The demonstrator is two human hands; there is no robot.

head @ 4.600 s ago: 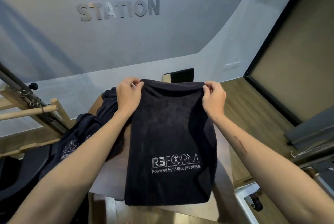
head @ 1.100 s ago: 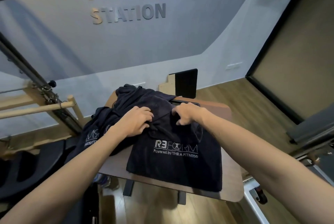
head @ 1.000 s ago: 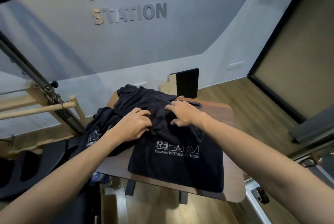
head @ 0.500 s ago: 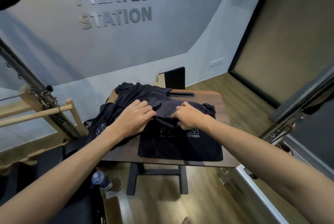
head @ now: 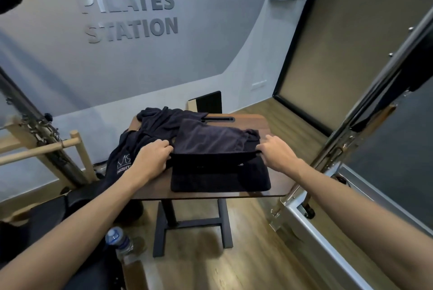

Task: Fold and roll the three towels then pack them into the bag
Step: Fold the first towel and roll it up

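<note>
A dark navy towel point(head: 218, 172) lies on the small brown table point(head: 276, 186), its far half folded over toward me. My left hand point(head: 153, 157) grips the fold's left end. The fold's right end is pinched by my right hand point(head: 277, 152). A heap of more dark towels point(head: 150, 132) sits at the table's far left and hangs over the left edge, white lettering showing. No bag is plainly in view.
A black panel point(head: 208, 102) leans on the wall behind the table. A wooden bar and metal frame point(head: 46, 147) stand at the left, a chrome-framed machine point(head: 328, 172) at the right. A water bottle point(head: 118, 241) stands below left.
The towel held up earlier now lies on the table. Its far half has been folded toward me, covering the white logo. My hands slid apart to the fold's two ends.
</note>
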